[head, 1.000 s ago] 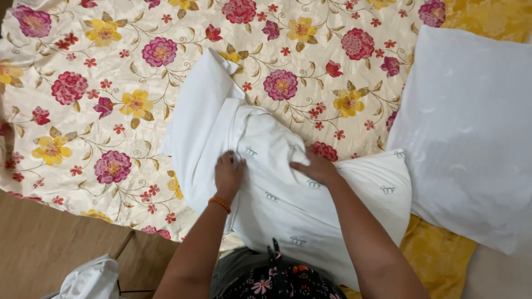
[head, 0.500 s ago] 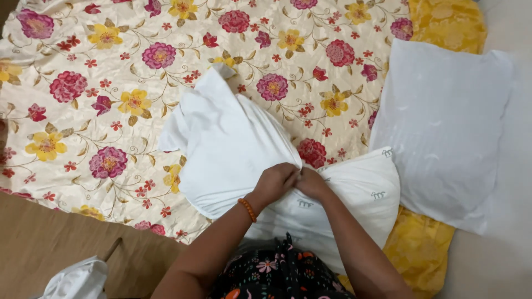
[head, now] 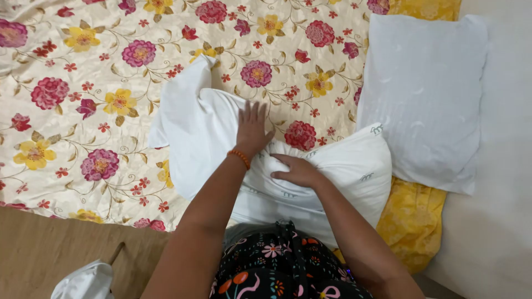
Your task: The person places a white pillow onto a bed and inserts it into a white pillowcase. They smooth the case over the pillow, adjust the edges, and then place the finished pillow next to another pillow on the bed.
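1. The pillow (head: 327, 171) under both hands wears a white cloth case, matt and smooth, creased where the left hand (head: 252, 130) and right hand (head: 299, 171) press it
2. The second pillow (head: 424, 99) at the bedspread's right edge is white cloth with a faint raised pattern, slightly textured
3. The bedspread (head: 83, 111) is cream cloth with a soft sheen and stitched red, pink and yellow flowers
4. The yellow cloth (head: 413, 216) beneath looks satiny
5. The beaded bracelet (head: 239, 158) on the left wrist is orange and matt
6. The floor (head: 33, 249) near the bedspread's lower left corner looks like matt brown wood

white pillow (head: 332, 171), floral cream bedspread (head: 83, 99).
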